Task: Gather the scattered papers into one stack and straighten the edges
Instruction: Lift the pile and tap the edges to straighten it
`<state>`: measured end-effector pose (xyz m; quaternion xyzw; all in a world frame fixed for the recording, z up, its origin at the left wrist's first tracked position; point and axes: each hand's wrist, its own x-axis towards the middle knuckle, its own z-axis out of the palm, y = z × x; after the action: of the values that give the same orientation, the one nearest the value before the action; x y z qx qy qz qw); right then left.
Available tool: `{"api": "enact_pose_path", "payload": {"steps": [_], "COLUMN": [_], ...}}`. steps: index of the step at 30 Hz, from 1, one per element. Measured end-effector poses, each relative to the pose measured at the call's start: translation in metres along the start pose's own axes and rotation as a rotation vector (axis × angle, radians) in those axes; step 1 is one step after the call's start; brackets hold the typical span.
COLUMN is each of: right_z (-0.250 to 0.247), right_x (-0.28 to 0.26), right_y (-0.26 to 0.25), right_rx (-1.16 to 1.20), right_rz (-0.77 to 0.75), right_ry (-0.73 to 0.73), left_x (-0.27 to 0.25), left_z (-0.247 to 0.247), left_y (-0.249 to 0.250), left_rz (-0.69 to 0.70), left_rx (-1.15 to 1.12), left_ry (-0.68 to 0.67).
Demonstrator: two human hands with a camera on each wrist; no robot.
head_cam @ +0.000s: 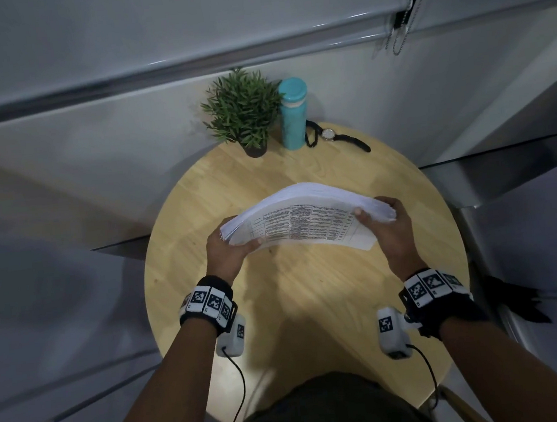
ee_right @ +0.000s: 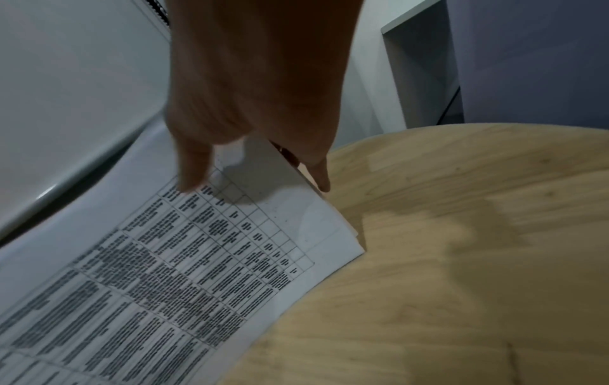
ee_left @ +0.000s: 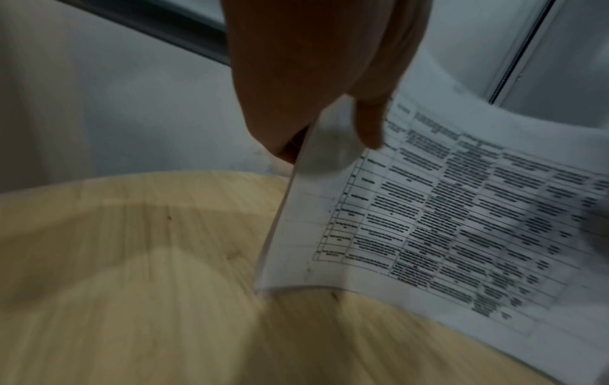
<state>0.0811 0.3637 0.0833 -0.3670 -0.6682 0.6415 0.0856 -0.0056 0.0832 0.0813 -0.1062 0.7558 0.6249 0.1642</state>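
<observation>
Above the middle of the desk point(head_cam: 185, 321), the left hand point(head_cam: 228, 249) and right hand point(head_cam: 389, 225) each grip one end of the paper stack point(head_cam: 308, 216), which bows upward. Squeezing harder would likely crease it; loosening could let the uneven right-end sheets slide out.

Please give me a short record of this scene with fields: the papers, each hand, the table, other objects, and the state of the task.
papers: one paper stack, bowed upward, printed table on the near sheet
left hand: left hand grips the stack's left end
right hand: right hand grips the right end
table: round wooden table
other objects: potted plant, teal bottle, wristwatch at the far edge
task state: gathered; right-end edges uneven
</observation>
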Motion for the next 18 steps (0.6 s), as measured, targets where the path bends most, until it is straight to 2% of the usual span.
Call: {"api": "enact_pose_path", "payload": {"steps": [3,5,7,8,10,11,13,14,16,18], "right_z": [-0.007,-0.012,-0.011,-0.007,0.010,0.020,0.038,0.045,0.049,0.044], "right_x": [0.004,0.006,0.009,0.009,0.007,0.005,-0.002,-0.007,-0.012,-0.017], "right_y": [0.006,-0.007,-0.032,-0.047,-0.076,-0.087,-0.102,-0.106,-0.110,-0.118], "right_rx": [-0.194,-0.329,-0.492,-0.619,-0.927,-0.996,-0.944,-0.881,-0.792,-0.699], "right_rz": [0.030,-0.033,-0.319,-0.506,-0.758,-0.778,-0.674,-0.651,-0.687,-0.706], "right_ry": [-0.046,0.068,0.154,0.127,-0.051,-0.200,-0.421,-0.446,-0.387,-0.348], "left_x": [0.008,0.009,0.008,0.004,-0.003,-0.006,-0.015,-0.020,-0.028,-0.026], "left_z": [-0.002,-0.003,-0.004,-0.003,0.003,0.006,0.013,0.016,0.014,0.001], "left_y": [0.000,0.012,0.032,0.046,0.075,0.092,0.124,0.139,0.159,0.167], "left_rz": [-0.052,0.029,0.264,0.425,0.693,0.764,0.887,0.942,1.027,0.999], "left_rx": [0.071,0.148,0.327,0.455,0.679,0.750,0.856,0.882,0.887,0.762], "left_ry": [0.124,0.121,0.063,0.022,-0.075,-0.125,-0.175,-0.176,-0.137,-0.036]}}
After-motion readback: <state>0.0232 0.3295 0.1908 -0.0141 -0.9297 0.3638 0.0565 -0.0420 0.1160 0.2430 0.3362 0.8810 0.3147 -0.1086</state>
